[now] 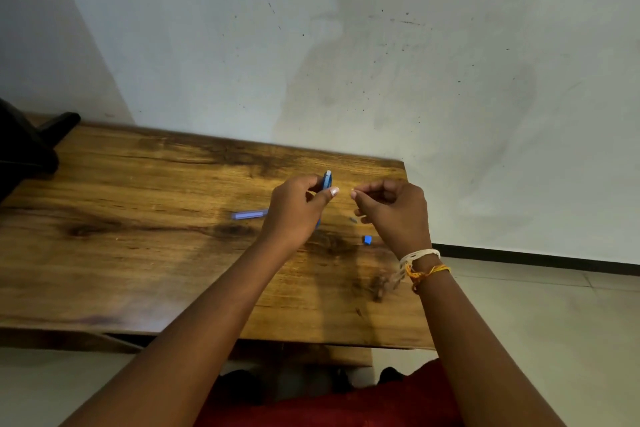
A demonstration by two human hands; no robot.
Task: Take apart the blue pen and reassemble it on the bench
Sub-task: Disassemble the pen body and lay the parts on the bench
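blue pen barrel (327, 180) upright, gripped in my left hand (294, 208) above the desk (138, 253) | right hand (391, 208) pinched shut, perhaps on a tiny part | translucent piece (250, 214) and blue cap (367, 240) lie on desk

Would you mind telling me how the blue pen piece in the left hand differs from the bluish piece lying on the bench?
The pen barrel stands nearly upright, gripped by the left hand; the loose piece lies flat on the bench, untouched. The barrel is stronger blue, the loose piece paler, purplish. Both are slim.
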